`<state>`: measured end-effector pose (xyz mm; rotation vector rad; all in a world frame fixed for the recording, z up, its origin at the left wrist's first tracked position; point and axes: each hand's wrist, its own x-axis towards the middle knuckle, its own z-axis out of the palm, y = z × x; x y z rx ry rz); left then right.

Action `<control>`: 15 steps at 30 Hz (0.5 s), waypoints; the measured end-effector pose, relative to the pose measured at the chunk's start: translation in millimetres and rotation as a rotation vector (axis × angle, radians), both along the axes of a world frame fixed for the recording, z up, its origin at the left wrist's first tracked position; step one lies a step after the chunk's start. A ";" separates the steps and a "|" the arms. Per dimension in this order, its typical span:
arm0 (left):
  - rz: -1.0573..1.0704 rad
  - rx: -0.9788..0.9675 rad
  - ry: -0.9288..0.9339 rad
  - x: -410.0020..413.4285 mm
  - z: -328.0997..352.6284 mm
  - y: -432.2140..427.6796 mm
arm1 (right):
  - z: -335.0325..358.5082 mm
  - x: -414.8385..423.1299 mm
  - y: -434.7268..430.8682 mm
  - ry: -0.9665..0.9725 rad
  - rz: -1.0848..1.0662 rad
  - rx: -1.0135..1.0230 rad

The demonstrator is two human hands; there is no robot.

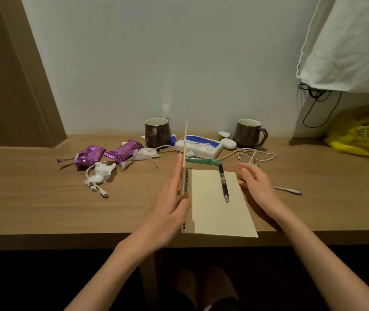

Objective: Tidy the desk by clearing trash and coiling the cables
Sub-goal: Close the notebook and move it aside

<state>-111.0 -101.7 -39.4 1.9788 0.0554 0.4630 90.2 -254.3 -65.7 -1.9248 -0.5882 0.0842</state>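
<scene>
The fingers of the left hand (174, 198) are straight and close together, flat against the cover (185, 149) of the notebook (217, 212), and they hold that cover standing up on its edge. The fingers of the right hand (254, 182) are loosely bent and hold nothing. They are just beside the right edge of the open page, but I cannot tell if they touch it. A black pen (223, 182) lies on the page.

Farther out on the desk (44, 205) is the mess. Two purple wrappers (90, 154) and a crumpled tissue (102, 172) sit to the left, with a white cable (99, 187) tangled in the tissue. Another white cable (257, 153) lies loose to the right, past the notebook.

It looks like the notebook is being closed first — the trash and cables are not yet dealt with. To shut it flat, the pen should come off the page, or it will be squashed inside. Then the hands can reach for the wrappers — and wind up the cables
</scene>
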 end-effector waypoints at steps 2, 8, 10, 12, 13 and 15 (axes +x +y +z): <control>-0.029 0.220 -0.007 11.8 0.8 -11.8 | 1.7 2.9 -7.1 0.107 0.028 0.093; -0.098 0.781 0.259 39.1 -13.3 -36.9 | 2.3 8.9 -21.5 0.232 0.025 0.222; -0.112 0.890 0.322 44.2 -19.5 -41.0 | 2.5 7.1 -24.0 0.169 0.032 0.163; -0.118 0.953 0.349 46.9 -23.7 -43.0 | 3.0 4.5 -24.9 0.108 0.055 0.101; -0.123 0.971 0.358 47.3 -24.2 -42.8 | 2.8 3.3 -24.7 0.082 0.072 0.068; -0.135 0.979 0.379 48.4 -22.1 -40.0 | 2.4 1.4 -24.1 0.016 0.100 -0.030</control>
